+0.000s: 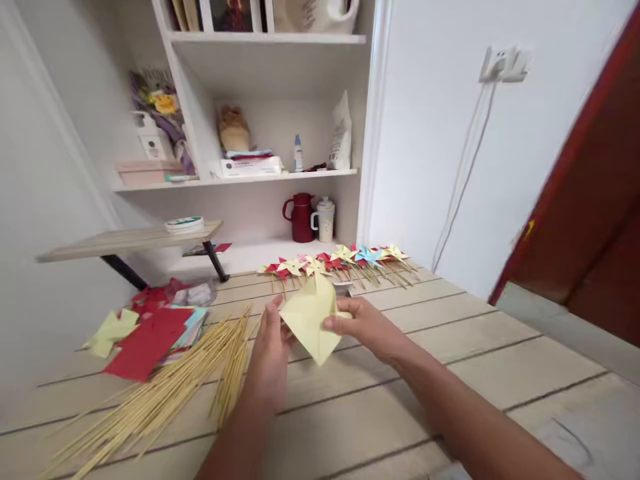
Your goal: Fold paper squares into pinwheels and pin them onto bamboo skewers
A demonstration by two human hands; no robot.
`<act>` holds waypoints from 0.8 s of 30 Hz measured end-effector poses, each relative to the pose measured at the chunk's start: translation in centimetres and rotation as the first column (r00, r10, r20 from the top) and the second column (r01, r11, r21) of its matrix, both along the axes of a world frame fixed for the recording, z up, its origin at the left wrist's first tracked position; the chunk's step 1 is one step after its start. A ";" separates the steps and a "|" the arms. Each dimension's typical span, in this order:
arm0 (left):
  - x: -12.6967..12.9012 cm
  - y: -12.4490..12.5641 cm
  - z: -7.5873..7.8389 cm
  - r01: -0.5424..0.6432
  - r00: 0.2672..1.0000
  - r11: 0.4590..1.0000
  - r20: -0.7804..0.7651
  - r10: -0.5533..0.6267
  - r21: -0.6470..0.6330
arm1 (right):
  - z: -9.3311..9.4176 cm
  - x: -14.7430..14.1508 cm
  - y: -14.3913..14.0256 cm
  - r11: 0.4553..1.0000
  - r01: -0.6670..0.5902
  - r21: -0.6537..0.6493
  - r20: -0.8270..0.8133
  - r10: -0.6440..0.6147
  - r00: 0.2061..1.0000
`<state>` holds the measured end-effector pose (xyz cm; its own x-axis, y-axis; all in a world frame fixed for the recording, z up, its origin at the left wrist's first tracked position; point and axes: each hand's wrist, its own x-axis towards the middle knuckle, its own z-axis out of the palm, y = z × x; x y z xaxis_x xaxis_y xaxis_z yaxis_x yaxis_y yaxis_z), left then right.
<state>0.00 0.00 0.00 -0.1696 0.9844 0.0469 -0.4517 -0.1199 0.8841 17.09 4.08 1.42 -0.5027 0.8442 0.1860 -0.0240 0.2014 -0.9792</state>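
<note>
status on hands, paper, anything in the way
Right hand pinching folded pale yellow paper; left hand at its left edge. Thin tan sticks beside left hand, not blocking.

Right hand [361, 325] pinching; forearms [465, 410] extended

Sticks [185, 373] lie on the table [500, 340] left of the folded paper [310, 317]; pinwheels [344, 253] lie behind it, nearer the shelf unit [270, 38].

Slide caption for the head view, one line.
Right hand pinches folded pale-yellow paper, left hand at its edge; thin sticks lie left, pinwheels behind.
</note>
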 end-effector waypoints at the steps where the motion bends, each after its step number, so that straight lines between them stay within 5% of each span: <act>1: -0.1 -0.2 0.1 0.021 0.999 1.000 -0.040 -0.021 0.002 | -0.2 -0.1 0.0 1.000 0.011 0.013 -0.012 -0.011 1.000; 5: -0.3 -0.5 0.3 0.076 0.991 0.997 -0.108 -0.076 -0.002 | -0.5 -0.3 0.3 0.995 0.099 0.001 -0.107 -0.099 0.989; 10: -0.8 0.0 0.1 0.065 0.998 0.998 -0.009 -0.065 -0.008 | -0.3 0.2 0.9 0.972 0.230 -0.057 -0.191 -0.236 0.953; 17: -1.5 0.2 0.2 0.138 0.990 0.988 0.025 -0.137 -0.065 | 0.4 2.1 1.0 1.000 -0.022 0.002 0.090 0.022 0.996; 21: -0.8 0.0 -0.1 0.052 0.967 0.997 -0.251 -0.038 0.048 | 0.5 2.4 1.2 0.992 -0.015 0.121 0.304 -0.023 0.952; 24: -0.4 0.2 -0.8 -0.064 0.824 0.977 -0.542 0.168 0.206 | 0.3 2.2 1.4 0.990 -0.056 0.127 0.400 0.001 0.917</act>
<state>-0.35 0.21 -0.83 -0.1758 0.9266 0.3325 0.1337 -0.3122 0.9406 19.28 5.45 1.73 -0.5820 0.8097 0.0748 0.3540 0.3352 -0.8731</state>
